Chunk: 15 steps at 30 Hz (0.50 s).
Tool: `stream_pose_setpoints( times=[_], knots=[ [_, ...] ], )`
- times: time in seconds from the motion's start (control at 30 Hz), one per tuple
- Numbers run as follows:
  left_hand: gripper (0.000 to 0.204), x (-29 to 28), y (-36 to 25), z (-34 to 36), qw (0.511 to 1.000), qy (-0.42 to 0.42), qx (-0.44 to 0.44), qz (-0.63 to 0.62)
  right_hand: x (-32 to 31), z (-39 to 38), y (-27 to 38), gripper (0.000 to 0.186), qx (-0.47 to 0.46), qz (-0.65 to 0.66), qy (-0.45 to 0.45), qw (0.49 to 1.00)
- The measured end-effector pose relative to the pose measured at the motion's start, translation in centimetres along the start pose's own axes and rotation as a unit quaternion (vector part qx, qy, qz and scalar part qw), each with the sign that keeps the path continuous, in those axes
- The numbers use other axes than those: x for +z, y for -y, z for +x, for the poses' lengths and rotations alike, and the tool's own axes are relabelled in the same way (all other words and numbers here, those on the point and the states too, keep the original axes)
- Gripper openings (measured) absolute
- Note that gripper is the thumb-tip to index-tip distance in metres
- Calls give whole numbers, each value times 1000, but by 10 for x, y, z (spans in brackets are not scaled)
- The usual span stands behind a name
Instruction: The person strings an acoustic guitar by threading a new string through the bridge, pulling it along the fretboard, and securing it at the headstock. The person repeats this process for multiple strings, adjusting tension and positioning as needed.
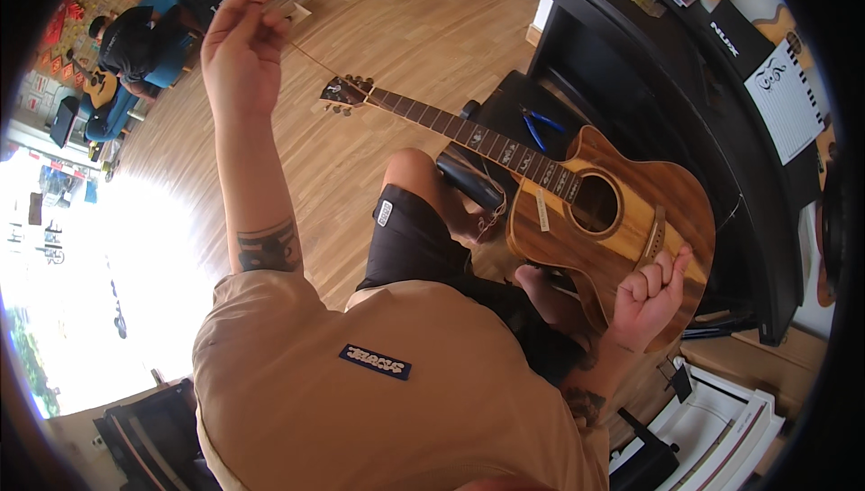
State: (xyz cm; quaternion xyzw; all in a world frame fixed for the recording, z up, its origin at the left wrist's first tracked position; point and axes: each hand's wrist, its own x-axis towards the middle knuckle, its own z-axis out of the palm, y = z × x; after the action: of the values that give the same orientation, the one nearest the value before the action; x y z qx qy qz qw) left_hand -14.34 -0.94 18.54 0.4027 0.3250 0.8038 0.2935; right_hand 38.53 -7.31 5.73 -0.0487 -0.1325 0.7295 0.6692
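Guitar [586, 250] aims its neck [468, 137] at ten o'clock, toward the left hand [239, 50], fingers apparently pinching a string [315, 59]; right hand [649, 297], fingers curled, nears the bridge [654, 231], hold unclear.

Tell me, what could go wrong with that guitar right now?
The thin string between the left hand and the headstock of the guitar might slip and spring back. The blue-handled pliers lie near the neck, so they could scratch the guitar if it shifts.
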Motion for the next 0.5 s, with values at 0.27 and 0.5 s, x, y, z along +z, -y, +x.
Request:
stream_pose_setpoints(
  times=[0.27,0.5],
  knots=[
    [32,-90,-54,40,982,-144,79,98,-8,7,8,25,36,-7,44,998],
    [31,-158,-79,37,964,-223,110,88,-33,15,54,23,16,-102,38,994]
  ],
)
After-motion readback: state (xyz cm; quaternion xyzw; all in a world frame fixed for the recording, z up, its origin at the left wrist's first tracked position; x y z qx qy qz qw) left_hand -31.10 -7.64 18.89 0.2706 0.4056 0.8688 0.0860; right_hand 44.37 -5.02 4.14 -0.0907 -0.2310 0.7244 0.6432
